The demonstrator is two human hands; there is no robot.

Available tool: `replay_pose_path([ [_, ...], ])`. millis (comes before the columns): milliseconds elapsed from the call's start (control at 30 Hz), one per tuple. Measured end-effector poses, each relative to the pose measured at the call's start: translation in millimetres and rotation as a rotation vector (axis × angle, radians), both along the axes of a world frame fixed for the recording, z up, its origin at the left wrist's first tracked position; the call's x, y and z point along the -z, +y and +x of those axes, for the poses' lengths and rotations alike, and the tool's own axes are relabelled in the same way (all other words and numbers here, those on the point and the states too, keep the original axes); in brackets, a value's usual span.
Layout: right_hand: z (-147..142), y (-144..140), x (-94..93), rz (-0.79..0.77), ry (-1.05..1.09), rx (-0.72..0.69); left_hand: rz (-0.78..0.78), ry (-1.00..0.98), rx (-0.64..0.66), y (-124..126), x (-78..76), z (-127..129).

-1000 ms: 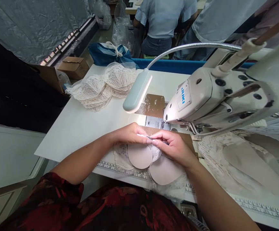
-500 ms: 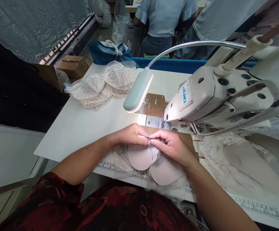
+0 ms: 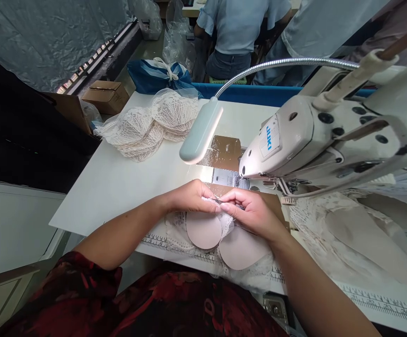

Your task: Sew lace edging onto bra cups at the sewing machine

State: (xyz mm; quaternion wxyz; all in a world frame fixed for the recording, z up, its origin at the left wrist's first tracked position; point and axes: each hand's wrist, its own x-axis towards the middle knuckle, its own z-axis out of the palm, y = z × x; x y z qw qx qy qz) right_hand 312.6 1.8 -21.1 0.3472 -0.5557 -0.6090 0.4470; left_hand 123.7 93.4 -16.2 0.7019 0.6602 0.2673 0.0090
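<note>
Left hand (image 3: pixel 194 197) and right hand (image 3: pixel 254 211), fingers pinched closed, grip lace-trimmed cups (image 3: pixel 203 231) at six o'clock on the tabletop (image 3: pixel 119 187); sewing machine (image 3: pixel 291 133) labelled "JUKI" at two; tied blue bag (image 3: pixel 143 80) at eleven, contents hidden.

The left hand (image 3: pixel 195 196) and right hand (image 3: pixel 250 210), both pinching, sit close together, perhaps touching, forearms (image 3: pixel 129 231) angled inward.

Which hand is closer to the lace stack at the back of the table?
Left. The left hand is apart from the lace stack, nearer the person and slightly to its right; the right hand is farther off, to the right.
</note>
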Motion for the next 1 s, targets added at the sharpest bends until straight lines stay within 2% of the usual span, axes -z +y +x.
replay_pose_path([
  [133,2,0,2.6,-0.057,0.079,-0.007,-0.016,-0.005,-0.006,0,-0.3,0],
  [300,-2,1,0.8,-0.042,0.051,0.003,0.015,0.001,-0.01,0,-0.3,-1],
  [600,3,-2,3.5,-0.147,0.216,0.07,-0.002,0.061,-0.049,1,-0.2,-1],
  [700,3,-2,3.0,-0.213,0.32,0.123,-0.004,0.055,-0.061,2,0.9,-2],
  [800,3,-3,2.4,-0.315,0.411,0.095,-0.02,0.017,-0.05,3,3.5,-2],
  [900,2,-3,0.9,-0.372,0.33,0.029,-0.034,-0.004,-0.027,4,4.5,-4],
  [1000,2,-3,-2.2,-0.341,0.237,0.062,0.063,-0.001,0.052,10,0.6,-11],
])
